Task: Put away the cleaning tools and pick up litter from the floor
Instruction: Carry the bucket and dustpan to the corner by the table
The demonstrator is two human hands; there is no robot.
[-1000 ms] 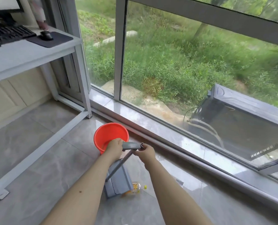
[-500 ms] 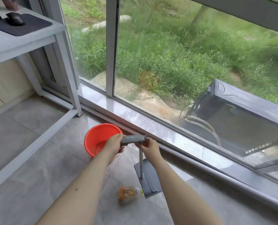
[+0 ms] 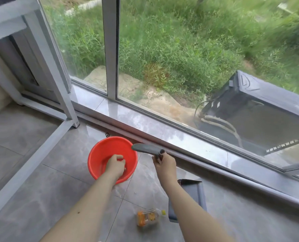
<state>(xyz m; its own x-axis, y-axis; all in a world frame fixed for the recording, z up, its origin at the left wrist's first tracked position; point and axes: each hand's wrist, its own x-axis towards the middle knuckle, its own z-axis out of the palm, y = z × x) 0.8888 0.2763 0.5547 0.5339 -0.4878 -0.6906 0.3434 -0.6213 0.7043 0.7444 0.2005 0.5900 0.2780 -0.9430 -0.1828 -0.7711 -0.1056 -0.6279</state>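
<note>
Grey marbled tile makes up the floor (image 3: 32,198), bounded along its far edge by a glossy stone sill (image 3: 145,123) that runs diagonally below the sliding window (image 3: 180,58). At the floor's left side the white frame of a desk (image 3: 63,95) plants one foot near the sill, with a low crossbar (image 3: 32,161) angling toward the near-left corner; the tile between crossbar and sill lies open and broad. A red plastic bucket (image 3: 100,154) stands near the sill, just right of the desk foot. The left hand (image 3: 115,165) reaches over its near rim into the bowl, fingers curled around what looks like its red handle. A grey dustpan (image 3: 195,194) stands on the floor close to the sill's lower edge, partly hidden by the right forearm. The right hand (image 3: 164,163) clasps the dustpan's upright stem just under its grey handle grip (image 3: 148,148), which juts left over the bucket's far-right rim. A crushed clear plastic bottle (image 3: 148,216) with orange contents and a yellow cap lies on the tile near the bottom edge, just left of the dustpan.
</note>
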